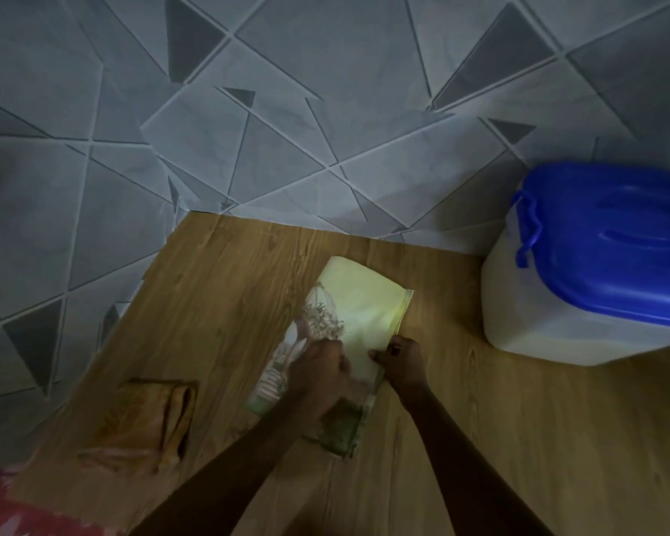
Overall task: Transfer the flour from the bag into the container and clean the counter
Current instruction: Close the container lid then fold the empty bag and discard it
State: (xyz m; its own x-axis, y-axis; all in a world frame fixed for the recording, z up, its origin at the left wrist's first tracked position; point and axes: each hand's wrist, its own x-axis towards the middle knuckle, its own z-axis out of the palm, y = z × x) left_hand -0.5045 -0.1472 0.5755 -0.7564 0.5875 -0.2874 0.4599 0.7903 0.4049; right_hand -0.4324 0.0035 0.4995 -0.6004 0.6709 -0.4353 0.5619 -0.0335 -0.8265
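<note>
A pale yellow flour bag [358, 303] with a printed picture lies flat on the wooden counter [225, 288], its long axis running away from me. My left hand [320, 375] presses on the bag's near middle, blurred. My right hand [401, 359] pinches the bag's right edge. A white container [538, 319] with a blue lid [612, 245] stands at the right, against the wall; the lid is on.
A crumpled orange-brown cloth [148, 419] lies on the counter's left part, near its left edge. A grey wall with a triangle pattern [287, 129] rises behind and to the left. Red fabric [20, 504] shows at the bottom left corner.
</note>
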